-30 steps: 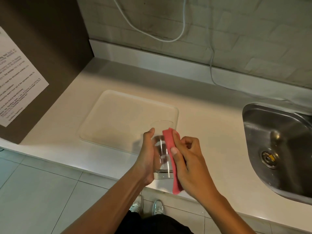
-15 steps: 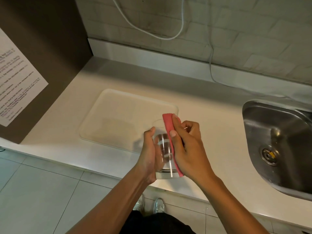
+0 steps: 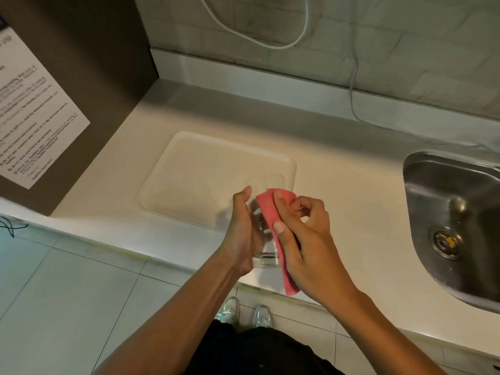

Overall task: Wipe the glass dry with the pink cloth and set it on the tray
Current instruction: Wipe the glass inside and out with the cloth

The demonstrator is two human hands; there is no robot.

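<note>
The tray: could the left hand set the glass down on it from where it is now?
Probably yes. The left hand holds the glass at the near edge of the tray, whose surface looks bare; only the pink cloth in the right hand touches it.

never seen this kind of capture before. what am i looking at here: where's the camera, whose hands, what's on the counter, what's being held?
There is no robot here. A person wears one wide-angle camera on the head, looking forward and down, so the arms enter from the bottom edge and the shoes show on the floor below.

The left hand grips a clear drinking glass, roughly upright, above the near edge of the counter. The right hand presses a pink cloth against the side of the glass, wiping it.

On the counter lies a pale tray, just behind the glass, with nothing on it yet. To the right is a steel sink. A white cable hangs down the tiled wall, and a printed notice is stuck on the dark panel at left.
</note>
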